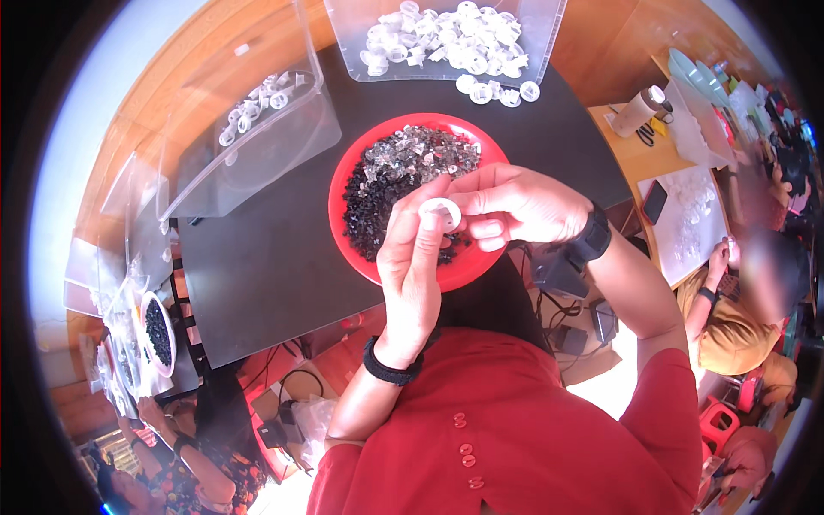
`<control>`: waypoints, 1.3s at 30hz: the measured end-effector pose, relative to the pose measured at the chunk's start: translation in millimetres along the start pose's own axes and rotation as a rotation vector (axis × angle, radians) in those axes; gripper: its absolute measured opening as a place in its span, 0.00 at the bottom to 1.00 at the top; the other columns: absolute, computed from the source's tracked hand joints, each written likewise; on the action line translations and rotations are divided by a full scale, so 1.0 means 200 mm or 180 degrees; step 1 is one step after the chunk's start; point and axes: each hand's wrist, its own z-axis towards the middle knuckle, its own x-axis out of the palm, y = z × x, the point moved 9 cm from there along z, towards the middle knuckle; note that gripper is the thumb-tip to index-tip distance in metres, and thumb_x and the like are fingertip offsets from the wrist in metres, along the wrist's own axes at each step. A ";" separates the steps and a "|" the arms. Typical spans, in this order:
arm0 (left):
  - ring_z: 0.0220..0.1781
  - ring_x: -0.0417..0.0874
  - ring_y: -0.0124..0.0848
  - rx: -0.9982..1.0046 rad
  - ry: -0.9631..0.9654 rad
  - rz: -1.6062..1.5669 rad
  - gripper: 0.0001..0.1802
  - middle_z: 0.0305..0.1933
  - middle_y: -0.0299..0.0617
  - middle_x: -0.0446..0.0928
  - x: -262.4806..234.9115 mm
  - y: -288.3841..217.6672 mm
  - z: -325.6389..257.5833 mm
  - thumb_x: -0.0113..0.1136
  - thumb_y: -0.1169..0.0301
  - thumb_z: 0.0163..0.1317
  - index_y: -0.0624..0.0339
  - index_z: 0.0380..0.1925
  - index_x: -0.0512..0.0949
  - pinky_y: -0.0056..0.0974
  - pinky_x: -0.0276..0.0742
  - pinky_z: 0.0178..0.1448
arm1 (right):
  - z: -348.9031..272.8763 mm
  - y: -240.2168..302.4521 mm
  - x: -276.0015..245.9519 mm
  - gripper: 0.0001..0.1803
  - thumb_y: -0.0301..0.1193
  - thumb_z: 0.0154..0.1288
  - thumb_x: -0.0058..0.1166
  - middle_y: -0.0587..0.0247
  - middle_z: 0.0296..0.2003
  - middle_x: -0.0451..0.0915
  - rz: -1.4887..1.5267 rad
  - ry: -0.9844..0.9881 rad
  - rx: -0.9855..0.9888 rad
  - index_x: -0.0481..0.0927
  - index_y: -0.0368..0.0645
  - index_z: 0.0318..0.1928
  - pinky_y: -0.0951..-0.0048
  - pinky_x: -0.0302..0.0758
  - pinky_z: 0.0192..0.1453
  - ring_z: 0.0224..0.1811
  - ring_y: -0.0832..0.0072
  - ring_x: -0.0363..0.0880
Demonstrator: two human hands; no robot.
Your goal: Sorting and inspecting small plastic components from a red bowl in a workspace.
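My left hand is closed on a small white round plastic part, held upright between thumb and fingers. At its right edge my right hand pinches with thumb and forefinger; whatever lies in that pinch is hidden. Both hands are above a red round tray. Small black plastic pieces fill its left and lower part, while clear plastic pieces are heaped toward its far side. The hands cover part of the near right of the tray.
A clear bin of white round parts stands at the far edge, with several loose parts before it. Another clear bin lies left on the dark table. Co-workers sit left and right; a side table holds a bottle.
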 end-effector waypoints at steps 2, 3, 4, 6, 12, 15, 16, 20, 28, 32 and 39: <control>0.42 0.73 0.21 -0.0001 -0.0176 0.0040 0.21 0.51 0.38 0.78 -0.03 0.01 -0.02 0.46 0.62 0.75 0.64 0.58 0.75 0.28 0.69 0.49 | 0.00 -0.01 0.01 0.12 0.33 0.74 0.50 0.75 0.26 0.72 0.0060 -0.0142 -0.0042 0.79 0.37 0.47 0.81 0.62 0.26 0.21 0.87 0.64; 0.44 0.74 0.23 -0.0079 -0.0314 -0.0008 0.20 0.53 0.42 0.79 -0.04 0.01 -0.02 0.43 0.62 0.75 0.64 0.55 0.76 0.29 0.69 0.50 | -0.02 0.06 -0.03 0.12 0.33 0.73 0.51 0.73 0.27 0.75 -0.0983 -0.0579 -0.0364 0.80 0.37 0.46 0.81 0.64 0.27 0.23 0.87 0.67; 0.44 0.76 0.25 -0.0172 -0.0493 -0.0142 0.18 0.55 0.45 0.79 -0.08 0.03 -0.01 0.43 0.63 0.75 0.64 0.50 0.77 0.30 0.70 0.48 | -0.05 0.13 -0.06 0.13 0.34 0.72 0.53 0.70 0.27 0.77 -0.2033 -0.1013 -0.0673 0.81 0.37 0.46 0.81 0.66 0.28 0.24 0.87 0.70; 0.42 0.77 0.26 -0.0264 -0.0444 -0.0373 0.17 0.52 0.46 0.80 -0.13 0.04 -0.01 0.43 0.62 0.74 0.63 0.44 0.77 0.31 0.70 0.45 | -0.13 0.34 -0.10 0.09 0.29 0.65 0.59 0.63 0.29 0.83 -0.3660 -0.1726 -0.2130 0.83 0.36 0.42 0.75 0.72 0.31 0.27 0.80 0.77; 0.30 0.71 0.22 -0.0486 -0.0453 -0.0573 0.14 0.31 0.36 0.76 -0.15 0.09 -0.07 0.46 0.66 0.70 0.64 0.36 0.78 0.28 0.67 0.37 | -0.24 0.34 -0.22 0.04 0.24 0.59 0.58 0.55 0.28 0.76 -0.5313 -0.2373 -0.1835 0.80 0.38 0.34 0.62 0.74 0.37 0.31 0.57 0.78; 0.30 0.70 0.21 -0.0520 -0.0392 -0.0580 0.14 0.29 0.35 0.74 -0.13 0.10 -0.07 0.46 0.67 0.70 0.65 0.36 0.78 0.28 0.66 0.37 | -0.22 0.29 -0.21 0.04 0.23 0.57 0.57 0.55 0.29 0.75 -0.5284 -0.2234 -0.1816 0.80 0.39 0.34 0.59 0.73 0.38 0.32 0.55 0.77; 0.29 0.70 0.21 -0.0514 -0.0415 -0.0580 0.14 0.28 0.35 0.74 -0.13 0.11 -0.07 0.46 0.67 0.69 0.65 0.36 0.78 0.28 0.65 0.36 | -0.20 0.27 -0.20 0.04 0.23 0.56 0.57 0.55 0.30 0.76 -0.5312 -0.2134 -0.1819 0.80 0.40 0.34 0.58 0.74 0.39 0.33 0.55 0.78; 0.28 0.68 0.21 -0.0593 -0.0617 -0.0525 0.14 0.27 0.34 0.73 -0.13 0.09 -0.08 0.46 0.67 0.69 0.65 0.36 0.78 0.28 0.63 0.36 | -0.13 0.21 -0.16 0.04 0.23 0.55 0.57 0.54 0.33 0.78 -0.5529 -0.1887 -0.1607 0.82 0.40 0.32 0.57 0.77 0.41 0.37 0.56 0.80; 0.28 0.66 0.21 -0.0572 -0.0308 -0.0426 0.13 0.27 0.34 0.71 -0.13 0.11 -0.09 0.48 0.65 0.72 0.64 0.37 0.76 0.27 0.62 0.34 | -0.06 0.14 -0.12 0.02 0.24 0.54 0.60 0.63 0.29 0.79 -0.6121 -0.1677 -0.1649 0.83 0.43 0.30 0.61 0.74 0.35 0.30 0.60 0.80; 0.28 0.65 0.15 -0.0468 -0.0226 -0.0210 0.09 0.27 0.28 0.71 -0.11 0.09 -0.07 0.53 0.69 0.71 0.63 0.41 0.79 0.23 0.61 0.34 | -0.12 0.21 -0.08 0.04 0.27 0.58 0.62 0.64 0.30 0.81 -0.4506 -0.1605 -0.1683 0.84 0.41 0.35 0.70 0.73 0.35 0.30 0.72 0.80; 0.32 0.73 0.17 0.0437 -0.0336 0.0878 0.08 0.33 0.32 0.76 -0.07 -0.05 -0.04 0.62 0.79 0.63 0.62 0.41 0.81 0.24 0.69 0.36 | -0.12 0.07 -0.03 0.10 0.33 0.68 0.59 0.74 0.32 0.80 -0.1564 -0.1054 -0.0660 0.83 0.38 0.41 0.85 0.68 0.35 0.33 0.91 0.73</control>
